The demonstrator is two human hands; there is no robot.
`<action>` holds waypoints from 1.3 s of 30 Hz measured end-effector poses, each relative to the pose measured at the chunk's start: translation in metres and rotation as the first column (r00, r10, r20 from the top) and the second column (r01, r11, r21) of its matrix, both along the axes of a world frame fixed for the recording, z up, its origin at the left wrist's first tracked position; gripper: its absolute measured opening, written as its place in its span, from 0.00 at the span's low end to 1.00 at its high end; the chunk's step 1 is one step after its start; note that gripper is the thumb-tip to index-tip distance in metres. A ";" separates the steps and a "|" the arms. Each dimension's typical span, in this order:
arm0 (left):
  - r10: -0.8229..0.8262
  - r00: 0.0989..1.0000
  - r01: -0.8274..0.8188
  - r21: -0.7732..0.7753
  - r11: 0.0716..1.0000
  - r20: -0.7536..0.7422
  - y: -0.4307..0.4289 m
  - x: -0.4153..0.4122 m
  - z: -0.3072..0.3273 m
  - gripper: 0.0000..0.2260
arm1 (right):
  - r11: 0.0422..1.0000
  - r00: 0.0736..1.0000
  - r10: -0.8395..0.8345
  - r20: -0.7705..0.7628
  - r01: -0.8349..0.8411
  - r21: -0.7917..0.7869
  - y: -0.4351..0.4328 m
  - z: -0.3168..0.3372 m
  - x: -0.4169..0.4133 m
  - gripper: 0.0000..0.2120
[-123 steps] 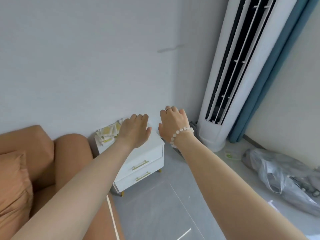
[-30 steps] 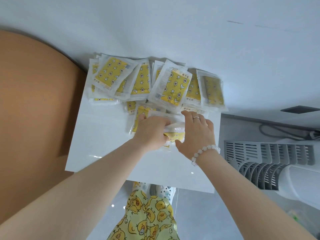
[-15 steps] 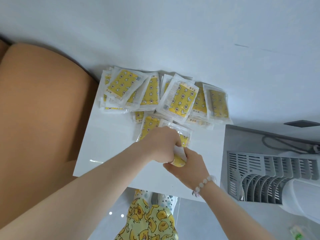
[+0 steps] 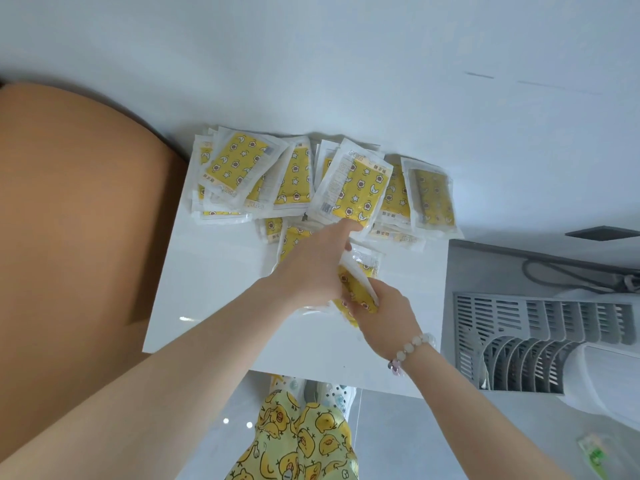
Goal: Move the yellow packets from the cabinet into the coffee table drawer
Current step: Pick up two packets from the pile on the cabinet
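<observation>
One tan sofa arm (image 4: pixel 76 220) fills your left side. Beside it is one white cabinet (image 4: pixel 214 289), seen from above, its top glossy. One floor-standing air conditioner (image 4: pixel 540 341) stands at your right, grey grille facing you.

The yellow packets (image 4: pixel 356 188) lie heaped along the far edge of the cabinet top, against the wall. About a dozen show a face, but they overlap too much for an exact count. Each is a clear, white-edged sleeve over a yellow sheet printed with stars, moons and flowers, with small print along one side.

You have two hands over the cabinet. Your left hand (image 4: pixel 308 271) reaches forward, its forefinger (image 4: pixel 343 228) stretched out and touching the near edge of the front packet. The other fingers are hidden under the hand, so you cannot tell whether it grips anything. Your right hand (image 4: pixel 388 313) has its fingers curled round a crumpled bunch (image 4: pixel 358 289) of packets just above the cabinet top — how many it holds is unclear.

One pair of duck-print trousers (image 4: pixel 301 434) shows below the cabinet's near edge. One pale bead bracelet (image 4: pixel 410 348) sits on your right wrist, and one small green wrapper (image 4: pixel 595 452) lies on the floor at far right.
</observation>
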State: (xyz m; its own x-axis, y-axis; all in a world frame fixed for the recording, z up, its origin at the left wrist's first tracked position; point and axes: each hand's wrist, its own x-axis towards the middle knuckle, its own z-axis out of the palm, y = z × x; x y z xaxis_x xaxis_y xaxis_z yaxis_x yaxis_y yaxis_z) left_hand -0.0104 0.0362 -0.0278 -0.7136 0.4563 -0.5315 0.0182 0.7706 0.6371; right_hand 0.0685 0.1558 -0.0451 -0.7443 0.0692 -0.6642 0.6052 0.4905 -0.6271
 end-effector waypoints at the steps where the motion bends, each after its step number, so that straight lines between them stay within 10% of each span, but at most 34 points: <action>1: 0.037 0.999 -0.037 0.042 0.998 0.000 0.000 -0.001 0.003 0.40 | 0.999 0.999 -0.037 0.017 0.037 -0.023 0.002 -0.001 0.000 0.05; 5: 0.326 0.943 -0.334 0.188 0.924 0.072 0.001 -0.013 0.010 0.25 | 0.970 0.976 -0.196 0.099 0.208 -0.127 0.008 -0.001 0.005 0.04; 10: 0.803 0.585 -0.811 0.065 0.581 0.118 -0.017 -0.006 -0.009 0.12 | 0.845 0.860 -0.483 0.162 0.507 -0.171 0.020 -0.007 0.017 0.06; 22: 0.562 0.800 -0.599 -0.335 0.728 -0.210 0.009 0.041 -0.047 0.29 | 0.597 0.647 -0.715 0.266 0.763 -0.249 0.029 -0.021 0.023 0.11; 29: 0.690 0.719 -0.694 -0.145 0.705 -0.085 0.008 0.034 -0.055 0.08 | 0.583 0.647 -0.726 0.231 0.758 -0.291 0.037 -0.017 0.013 0.10; 39: 0.722 0.686 -0.727 0.134 0.674 0.089 -0.007 0.036 -0.041 0.05 | 0.562 0.628 -0.738 0.245 0.774 -0.292 0.042 -0.015 0.010 0.08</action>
